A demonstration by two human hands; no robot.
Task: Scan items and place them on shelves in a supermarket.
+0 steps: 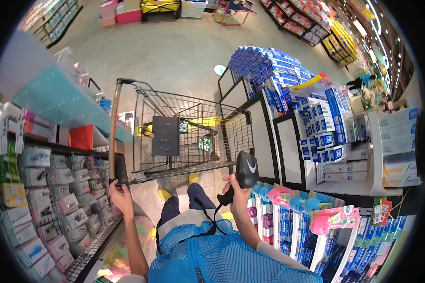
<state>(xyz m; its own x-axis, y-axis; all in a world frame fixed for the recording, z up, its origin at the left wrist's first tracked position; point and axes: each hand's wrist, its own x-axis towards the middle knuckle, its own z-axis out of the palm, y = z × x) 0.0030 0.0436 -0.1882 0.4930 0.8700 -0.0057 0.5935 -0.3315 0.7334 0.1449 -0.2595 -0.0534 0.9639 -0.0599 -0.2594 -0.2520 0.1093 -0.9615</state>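
Note:
A black wire shopping cart (184,134) stands before me, turned sideways, with a dark plate on its near part and a green-and-white printed piece low down. My left hand (122,194) is at the near end of its long handle bar, fingers bent against the black corner piece. My right hand (239,192) is closed around the grip of a black handheld barcode scanner (247,170), beside the cart's right corner. A black cord hangs near the scanner's grip and runs over my blue mesh vest (212,254).
At the left, a rack of small packaged goods (56,198) stands under a pale blue shelf panel (71,95). Stacked blue toothpaste boxes (269,67) and a shelf of boxed goods (347,159) line the right. Pink and blue packs (334,219) hang near my right arm. Plastic bins (127,16) stand across the aisle.

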